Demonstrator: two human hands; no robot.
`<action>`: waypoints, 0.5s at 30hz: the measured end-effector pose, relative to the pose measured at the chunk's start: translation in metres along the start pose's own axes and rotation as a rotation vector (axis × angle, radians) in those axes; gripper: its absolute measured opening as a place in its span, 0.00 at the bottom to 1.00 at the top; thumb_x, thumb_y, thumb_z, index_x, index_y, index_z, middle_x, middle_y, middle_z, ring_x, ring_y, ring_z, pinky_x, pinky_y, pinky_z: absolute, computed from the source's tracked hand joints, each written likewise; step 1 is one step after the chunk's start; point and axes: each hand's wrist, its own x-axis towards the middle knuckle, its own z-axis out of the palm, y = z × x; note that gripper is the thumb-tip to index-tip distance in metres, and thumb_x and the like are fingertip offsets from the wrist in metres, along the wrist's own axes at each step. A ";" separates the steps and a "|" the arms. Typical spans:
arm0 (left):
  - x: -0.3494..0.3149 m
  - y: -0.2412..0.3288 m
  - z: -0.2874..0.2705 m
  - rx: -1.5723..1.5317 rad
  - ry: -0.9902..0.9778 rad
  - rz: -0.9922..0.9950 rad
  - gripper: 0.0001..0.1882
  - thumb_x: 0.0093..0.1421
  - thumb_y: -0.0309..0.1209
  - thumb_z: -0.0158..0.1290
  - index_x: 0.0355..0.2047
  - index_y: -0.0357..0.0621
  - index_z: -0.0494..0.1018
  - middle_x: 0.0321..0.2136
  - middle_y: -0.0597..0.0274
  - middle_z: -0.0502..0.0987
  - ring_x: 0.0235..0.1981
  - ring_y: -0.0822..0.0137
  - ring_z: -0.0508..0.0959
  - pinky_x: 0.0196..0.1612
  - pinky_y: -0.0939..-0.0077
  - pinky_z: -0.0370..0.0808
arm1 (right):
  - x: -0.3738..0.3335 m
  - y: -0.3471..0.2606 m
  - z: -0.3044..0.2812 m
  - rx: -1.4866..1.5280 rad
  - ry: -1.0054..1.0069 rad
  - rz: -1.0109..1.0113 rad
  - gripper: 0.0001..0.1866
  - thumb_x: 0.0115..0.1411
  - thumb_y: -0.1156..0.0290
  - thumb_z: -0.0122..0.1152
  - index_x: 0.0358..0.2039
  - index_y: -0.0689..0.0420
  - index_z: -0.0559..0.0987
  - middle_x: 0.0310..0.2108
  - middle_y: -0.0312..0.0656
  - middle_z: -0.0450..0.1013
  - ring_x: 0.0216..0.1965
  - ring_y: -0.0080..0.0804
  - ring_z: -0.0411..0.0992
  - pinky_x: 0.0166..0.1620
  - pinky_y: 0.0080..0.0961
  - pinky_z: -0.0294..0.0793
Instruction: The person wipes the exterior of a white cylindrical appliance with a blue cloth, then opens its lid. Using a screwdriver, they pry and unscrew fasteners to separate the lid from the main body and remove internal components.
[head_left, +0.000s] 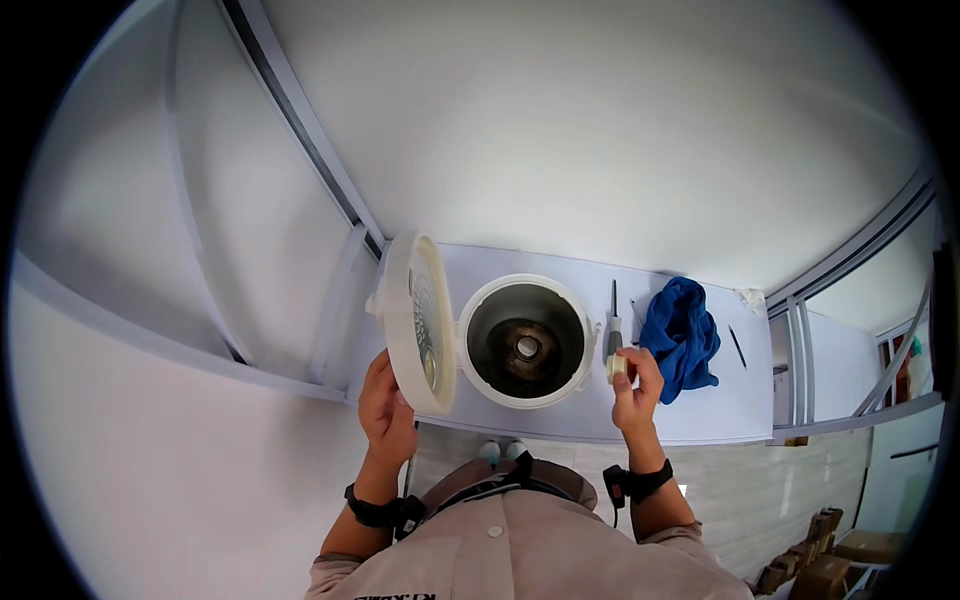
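A white rice cooker [577,385] stands on the table with its lid raised on the left side. Its grey inside is bare down to a brown-stained bottom with a round metal piece [526,347] in the middle. My left hand [385,412] is closed on the lower edge of the upright lid [402,320], partly hidden by it. To the right of the cooker, my right hand [638,385] pinches a small cream-coloured plastic piece [616,367] between thumb and fingers. Just beyond that hand lies a grey-handled screwdriver [614,328].
A crumpled blue cloth [682,335] lies right of my right hand, with a thin black pen-like stick [738,346] beside it. White crumpled tissue [749,300] sits at the table's [560,428] far right corner. Cardboard boxes [820,577] stand on the floor at the lower right.
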 end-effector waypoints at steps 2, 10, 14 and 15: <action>0.000 0.004 0.002 -0.029 0.026 -0.020 0.23 0.76 0.34 0.48 0.62 0.28 0.74 0.64 0.40 0.73 0.63 0.52 0.75 0.66 0.61 0.69 | -0.022 0.018 -0.009 -0.157 0.024 0.191 0.16 0.58 0.64 0.69 0.43 0.60 0.83 0.31 0.45 0.77 0.28 0.37 0.75 0.34 0.31 0.74; 0.001 0.001 -0.001 0.080 -0.035 0.050 0.23 0.77 0.33 0.45 0.64 0.27 0.70 0.60 0.47 0.78 0.56 0.59 0.79 0.61 0.66 0.73 | -0.070 0.051 0.001 -0.614 -0.285 0.307 0.21 0.56 0.56 0.75 0.44 0.55 0.84 0.38 0.44 0.81 0.37 0.52 0.82 0.39 0.42 0.82; 0.003 0.000 0.000 0.184 -0.029 0.114 0.22 0.78 0.33 0.42 0.63 0.28 0.70 0.57 0.50 0.79 0.54 0.63 0.80 0.59 0.69 0.73 | -0.076 0.065 0.013 -0.631 -0.345 0.306 0.24 0.56 0.53 0.75 0.49 0.53 0.83 0.41 0.45 0.80 0.38 0.52 0.82 0.39 0.43 0.82; 0.004 0.002 0.001 0.191 -0.023 0.110 0.22 0.78 0.32 0.42 0.63 0.28 0.70 0.56 0.49 0.79 0.53 0.63 0.80 0.59 0.69 0.74 | -0.076 0.066 0.016 -0.630 -0.353 0.303 0.24 0.56 0.53 0.75 0.49 0.52 0.83 0.41 0.45 0.80 0.39 0.52 0.82 0.40 0.43 0.82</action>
